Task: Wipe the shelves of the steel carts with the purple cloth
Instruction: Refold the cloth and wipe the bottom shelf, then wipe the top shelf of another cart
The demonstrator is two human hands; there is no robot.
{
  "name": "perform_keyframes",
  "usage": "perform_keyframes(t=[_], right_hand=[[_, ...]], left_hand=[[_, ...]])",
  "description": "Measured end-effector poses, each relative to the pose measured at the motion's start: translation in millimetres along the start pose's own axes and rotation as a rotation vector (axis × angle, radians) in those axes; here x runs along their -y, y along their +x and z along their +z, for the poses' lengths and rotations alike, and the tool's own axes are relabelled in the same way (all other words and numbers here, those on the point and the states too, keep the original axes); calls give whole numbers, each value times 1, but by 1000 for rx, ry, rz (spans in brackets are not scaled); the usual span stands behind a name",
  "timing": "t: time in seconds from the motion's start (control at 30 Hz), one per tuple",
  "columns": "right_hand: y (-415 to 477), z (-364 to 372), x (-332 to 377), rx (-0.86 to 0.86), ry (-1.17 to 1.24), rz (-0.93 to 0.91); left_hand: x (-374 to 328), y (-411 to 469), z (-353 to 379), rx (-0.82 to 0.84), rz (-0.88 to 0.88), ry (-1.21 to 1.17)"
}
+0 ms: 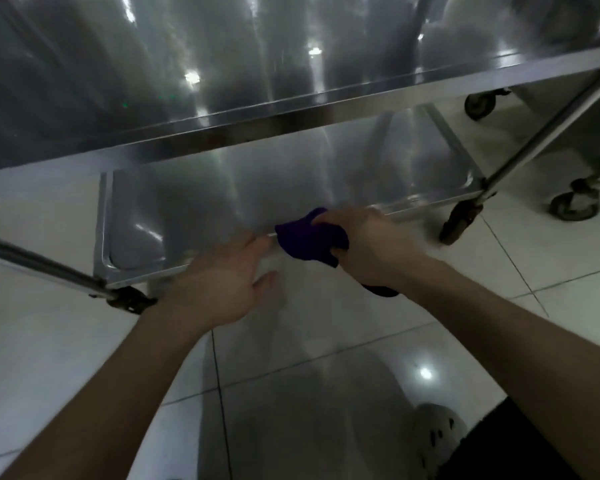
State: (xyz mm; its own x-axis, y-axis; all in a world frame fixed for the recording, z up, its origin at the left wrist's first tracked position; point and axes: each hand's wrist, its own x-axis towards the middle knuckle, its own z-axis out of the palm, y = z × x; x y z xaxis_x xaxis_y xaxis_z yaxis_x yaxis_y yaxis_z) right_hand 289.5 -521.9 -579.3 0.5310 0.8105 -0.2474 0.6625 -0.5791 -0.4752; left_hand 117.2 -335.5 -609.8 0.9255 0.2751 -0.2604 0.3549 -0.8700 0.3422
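Note:
A steel cart stands in front of me, its top shelf [222,81] filling the upper frame and its bottom shelf [257,188] below. My right hand [368,244] grips the bunched purple cloth [309,240] at the near rim of the bottom shelf. My left hand [222,282] reaches beside it with fingers fairly straight, fingertips at the same rim just left of the cloth. Both hands are blurred.
The cart's slanted legs [541,133] end in castors [459,220] at right and near left [132,299]. A second cart's wheels [574,204] stand at the far right. White tiled floor [291,393] lies below; a pale shoe [437,438] shows at the bottom right.

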Motion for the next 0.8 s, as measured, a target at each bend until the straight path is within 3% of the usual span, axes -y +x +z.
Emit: perform_keyframes(t=[0.1,0.2,0.43,0.57,0.67,0.8], right_hand=[[-28,-1,-5,-2,64,64],[-52,0,-7,-22,151,145],[-138,-46,25,9,414,291],[-200,-124,58,51,452,228],[-242,-194,82,92,466,151],[-279,-278,95,59,501,43]], left_hand=[[-16,-29,-9,25,-21,-38],[-27,-52,-14,61,-81,-220],[-97,-145,-33,67,-367,-477],[-175,-179,-106,78,-476,-629],[-237,-189,-185,57,-497,-612],[-315,-184,-270,-75,-550,-682]])
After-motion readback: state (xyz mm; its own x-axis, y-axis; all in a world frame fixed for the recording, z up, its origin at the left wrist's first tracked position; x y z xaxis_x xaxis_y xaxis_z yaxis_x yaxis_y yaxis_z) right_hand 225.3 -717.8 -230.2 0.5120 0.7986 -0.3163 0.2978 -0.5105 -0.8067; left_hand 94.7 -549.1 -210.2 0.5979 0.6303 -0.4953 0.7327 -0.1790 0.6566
